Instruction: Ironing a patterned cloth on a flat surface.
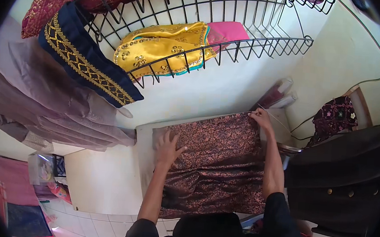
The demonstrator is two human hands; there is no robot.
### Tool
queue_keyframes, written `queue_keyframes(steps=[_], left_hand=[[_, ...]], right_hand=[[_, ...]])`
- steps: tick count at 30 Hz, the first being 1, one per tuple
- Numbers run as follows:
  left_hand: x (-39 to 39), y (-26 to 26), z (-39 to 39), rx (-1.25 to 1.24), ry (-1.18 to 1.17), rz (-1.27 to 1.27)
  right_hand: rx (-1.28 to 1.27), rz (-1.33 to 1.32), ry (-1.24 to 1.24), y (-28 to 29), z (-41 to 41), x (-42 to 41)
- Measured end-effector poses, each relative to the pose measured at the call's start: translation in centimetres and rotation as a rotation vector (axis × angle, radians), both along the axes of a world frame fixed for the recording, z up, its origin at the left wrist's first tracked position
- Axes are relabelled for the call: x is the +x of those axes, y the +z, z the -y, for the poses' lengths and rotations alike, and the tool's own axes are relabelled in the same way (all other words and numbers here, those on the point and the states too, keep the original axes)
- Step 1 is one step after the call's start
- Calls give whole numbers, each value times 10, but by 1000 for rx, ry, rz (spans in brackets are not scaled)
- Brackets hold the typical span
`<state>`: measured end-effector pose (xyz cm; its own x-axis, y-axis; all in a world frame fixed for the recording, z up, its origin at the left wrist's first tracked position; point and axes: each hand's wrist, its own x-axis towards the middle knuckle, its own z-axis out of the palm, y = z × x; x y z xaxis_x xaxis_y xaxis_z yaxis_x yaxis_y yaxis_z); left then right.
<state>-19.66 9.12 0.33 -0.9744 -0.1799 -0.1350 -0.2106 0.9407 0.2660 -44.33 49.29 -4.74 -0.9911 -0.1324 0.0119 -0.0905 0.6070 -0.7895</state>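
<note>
A dark cloth with a pinkish-brown floral pattern (215, 144) is spread over a pale-topped table (142, 155), its near part wrinkled and draping toward my body. My left hand (169, 149) rests palm down on the cloth's left side, fingers apart. At the far right corner, my right hand (260, 117) pinches the cloth's edge between thumb and fingers. A thin pale strand (275, 116) runs past that hand; whether it is held cannot be told.
Above hangs a black wire rack (271, 41) with folded yellow sequined cloth (169, 49). Lilac sheer fabric (59, 97) hangs at left, a dark buttoned garment (341, 172) at right. Plastic-wrapped rolls (275, 93) lean behind the table. A shiny metal object (290, 149) sits beside my right forearm.
</note>
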Motion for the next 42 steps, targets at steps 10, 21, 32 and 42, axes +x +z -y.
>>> queue_keyframes(steps=[10, 21, 32, 42], left_hand=[[-2, -1, -3, -32, 24, 7], [6, -5, 12, -41, 32, 61], [7, -14, -1, -16, 30, 128], [42, -33, 17, -109, -74, -246]], right_hand=[[129, 57, 15, 23, -21, -39], [513, -181, -95, 113, 32, -7], [581, -414, 206, 38, 113, 113], [114, -349, -48, 86, 95, 165]])
